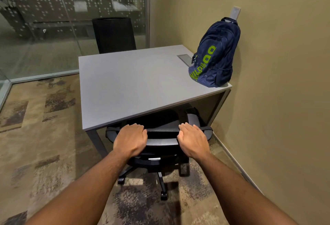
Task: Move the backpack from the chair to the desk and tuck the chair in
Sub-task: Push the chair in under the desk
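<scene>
A navy backpack [215, 55] with green lettering stands upright on the grey desk [128, 82], at its right end, leaning against the tan wall. A black office chair [161, 140] sits below the desk's near edge with its seat partly under the top. My left hand [131, 140] grips the left part of the chair's backrest top. My right hand [192, 140] grips the right part of the same edge. Both sets of fingers curl over the rim.
A second black chair [114, 34] stands behind the desk's far side, in front of a glass partition [53, 28]. A metal cable hatch [184, 58] is set in the desktop beside the backpack. The wall [276, 99] runs close along the right. Patterned carpet [44, 144] lies to the left.
</scene>
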